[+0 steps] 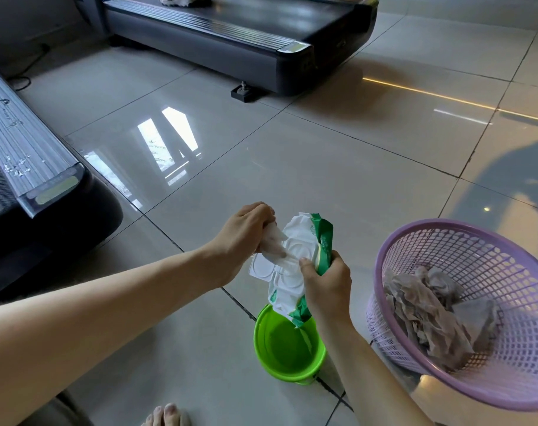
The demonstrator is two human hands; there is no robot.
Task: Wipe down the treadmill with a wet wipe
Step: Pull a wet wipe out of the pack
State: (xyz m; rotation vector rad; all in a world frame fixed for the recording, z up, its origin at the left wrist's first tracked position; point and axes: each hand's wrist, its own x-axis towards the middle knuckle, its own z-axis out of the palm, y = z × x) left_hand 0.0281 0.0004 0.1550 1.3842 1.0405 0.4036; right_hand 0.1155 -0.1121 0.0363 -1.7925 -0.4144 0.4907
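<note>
I'm at the fetching stage, by my reading: my right hand (326, 285) is wrapped around the green-and-white wipe pack (295, 265), holding it upright with its flip lid hanging open, and my left hand (246, 238) has its fingers curled round a wet wipe (274, 245) that is partly out of the opening. The wipe is not free of the pack yet, so no wiping is under way with this sheet. The purple basket (464, 305) at near right holds a heap of crumpled grey wipes (430, 312) (which suggests a good deal of cleaning is already done, though I can't say on which machine). The near treadmill (31, 167) at left shows white scuffs or residue on its ribbed side rail, so I judge that rail is left to do; the far treadmill (231, 29) has a pair of shoes (185, 0) on its belt at the top edge of view.

For moving: a green bucket (287, 345) sits on the floor directly under the pack, just beside the basket, and my bare toes (166, 415) are near it. Between me and both machines lies a wide stretch of glossy tiled floor (292, 164). The near treadmill's rounded rear corner juts toward my left arm, and the far one has a small levelling foot (244, 92) sticking out at its corner.
</note>
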